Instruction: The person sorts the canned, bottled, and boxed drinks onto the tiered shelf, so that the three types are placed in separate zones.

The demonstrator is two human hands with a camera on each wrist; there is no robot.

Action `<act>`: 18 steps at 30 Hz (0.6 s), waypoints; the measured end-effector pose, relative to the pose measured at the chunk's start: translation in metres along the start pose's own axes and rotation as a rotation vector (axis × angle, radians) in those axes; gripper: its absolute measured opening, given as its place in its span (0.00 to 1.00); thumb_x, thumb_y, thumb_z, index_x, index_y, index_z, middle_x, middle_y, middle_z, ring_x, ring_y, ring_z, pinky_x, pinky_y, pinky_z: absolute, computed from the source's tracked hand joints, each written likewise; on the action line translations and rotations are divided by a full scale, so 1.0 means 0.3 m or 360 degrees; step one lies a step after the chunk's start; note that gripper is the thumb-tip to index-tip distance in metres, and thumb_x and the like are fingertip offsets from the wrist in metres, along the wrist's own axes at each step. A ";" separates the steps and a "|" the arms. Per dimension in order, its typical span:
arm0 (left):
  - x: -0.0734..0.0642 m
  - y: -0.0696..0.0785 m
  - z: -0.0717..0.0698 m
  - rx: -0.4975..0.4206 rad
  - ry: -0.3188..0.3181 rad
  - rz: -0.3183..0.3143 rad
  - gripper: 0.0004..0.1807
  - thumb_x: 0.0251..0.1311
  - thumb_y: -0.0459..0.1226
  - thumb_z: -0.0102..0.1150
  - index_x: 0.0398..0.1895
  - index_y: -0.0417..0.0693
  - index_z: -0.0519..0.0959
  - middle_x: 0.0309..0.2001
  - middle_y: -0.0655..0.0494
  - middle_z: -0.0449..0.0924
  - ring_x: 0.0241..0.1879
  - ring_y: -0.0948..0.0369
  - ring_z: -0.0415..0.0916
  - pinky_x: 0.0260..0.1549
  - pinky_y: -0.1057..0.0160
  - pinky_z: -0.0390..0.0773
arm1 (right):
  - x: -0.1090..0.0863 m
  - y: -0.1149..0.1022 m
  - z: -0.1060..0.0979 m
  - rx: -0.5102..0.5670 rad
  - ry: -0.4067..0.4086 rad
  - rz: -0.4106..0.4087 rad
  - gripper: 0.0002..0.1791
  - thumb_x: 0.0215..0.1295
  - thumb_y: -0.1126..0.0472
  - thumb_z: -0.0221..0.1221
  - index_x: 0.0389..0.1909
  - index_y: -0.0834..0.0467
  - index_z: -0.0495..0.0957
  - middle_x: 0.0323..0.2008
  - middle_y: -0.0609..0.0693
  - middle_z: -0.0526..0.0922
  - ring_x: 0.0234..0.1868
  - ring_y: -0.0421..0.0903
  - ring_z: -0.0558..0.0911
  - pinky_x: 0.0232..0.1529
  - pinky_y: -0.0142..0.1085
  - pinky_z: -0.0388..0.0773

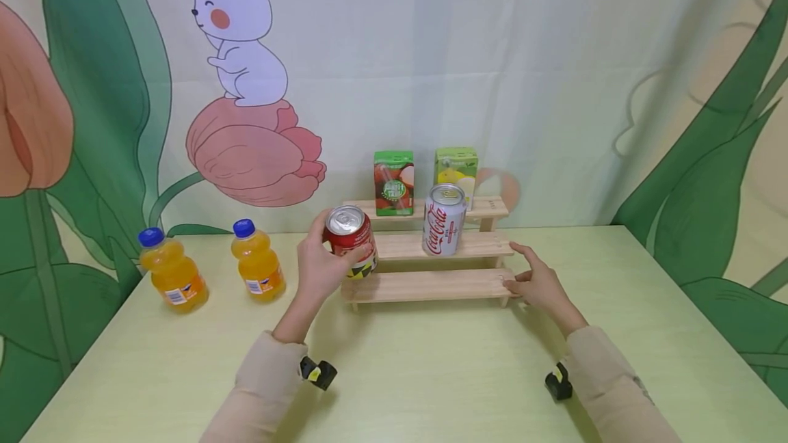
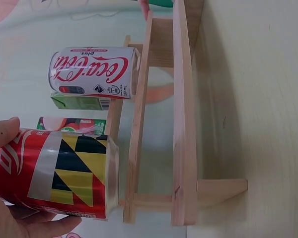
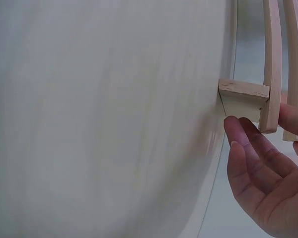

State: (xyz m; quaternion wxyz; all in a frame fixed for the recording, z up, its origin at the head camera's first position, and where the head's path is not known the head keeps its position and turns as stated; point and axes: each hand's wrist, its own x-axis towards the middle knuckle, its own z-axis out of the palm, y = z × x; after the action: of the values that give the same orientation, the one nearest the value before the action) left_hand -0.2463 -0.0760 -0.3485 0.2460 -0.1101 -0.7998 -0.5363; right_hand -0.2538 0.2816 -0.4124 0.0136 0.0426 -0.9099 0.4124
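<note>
My left hand [image 1: 321, 262] grips a red Coca-Cola can [image 1: 346, 221] with a yellow-and-black checked lower part. The can is held at the left end of the three-step wooden rack [image 1: 425, 284]; in the left wrist view its base [image 2: 112, 176] looks slightly above the middle step. On that step, further right, stands a white Coca-Cola can [image 1: 444, 221]. At the rack's right end, my right hand [image 1: 543, 287] holds the lower steps. Its fingers [image 3: 248, 158] curl beside the bottom step's end in the right wrist view, which shows part of the hand.
A red-and-green drink carton [image 1: 394, 184] and a green-and-yellow one [image 1: 456, 168] stand on the top step. Two orange drink bottles with blue caps, the outer bottle [image 1: 175, 275] and the inner bottle [image 1: 258, 265], stand left on the table [image 1: 425, 374]. A printed curtain [image 1: 394, 53] hangs behind.
</note>
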 end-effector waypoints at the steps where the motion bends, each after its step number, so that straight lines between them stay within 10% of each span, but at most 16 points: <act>1: 0.002 -0.001 0.006 -0.0003 0.0005 0.0002 0.36 0.41 0.34 0.72 0.56 0.39 0.66 0.49 0.44 0.75 0.47 0.51 0.73 0.44 0.54 0.76 | 0.000 -0.001 -0.001 0.0002 0.0001 -0.0001 0.40 0.59 0.65 0.59 0.69 0.56 0.50 0.42 0.73 0.76 0.33 0.52 0.81 0.23 0.37 0.76; 18: 0.019 0.004 0.080 -0.0096 0.0027 -0.0033 0.38 0.41 0.33 0.72 0.58 0.43 0.65 0.52 0.47 0.74 0.50 0.55 0.71 0.47 0.57 0.75 | -0.002 -0.004 0.002 0.0017 -0.0008 0.0001 0.40 0.59 0.65 0.59 0.69 0.56 0.50 0.43 0.73 0.75 0.33 0.52 0.81 0.23 0.40 0.77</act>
State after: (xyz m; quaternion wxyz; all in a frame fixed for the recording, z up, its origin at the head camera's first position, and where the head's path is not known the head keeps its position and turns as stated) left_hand -0.2572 -0.0543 -0.3520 0.2437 -0.1046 -0.7823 -0.5636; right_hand -0.2532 0.2804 -0.4120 0.0110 0.0435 -0.9078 0.4171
